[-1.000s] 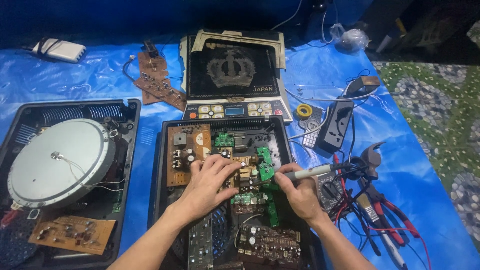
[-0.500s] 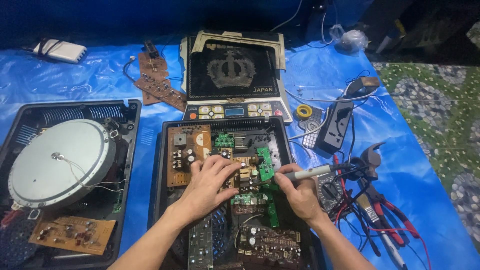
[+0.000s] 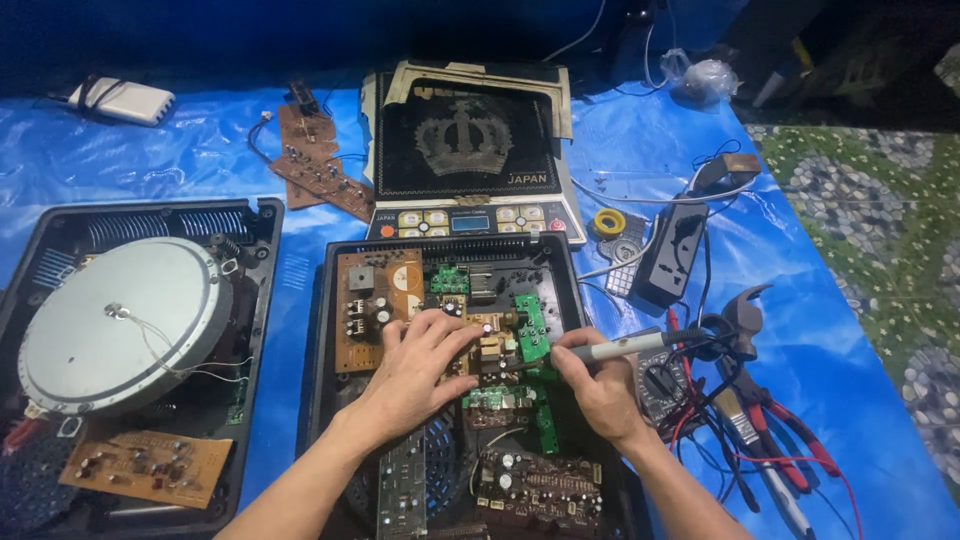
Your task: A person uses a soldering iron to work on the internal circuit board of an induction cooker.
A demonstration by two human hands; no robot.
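Your left hand [image 3: 425, 365] stayed spread, fingers open, flat on the brown circuit board [image 3: 375, 300] inside the opened black cooker housing [image 3: 325, 340]. Your right hand [image 3: 600, 390] kept its closed grip on the soldering iron [image 3: 625, 347], tip seemingly at the green board [image 3: 530, 330]. Nothing had visibly shifted since a second earlier.
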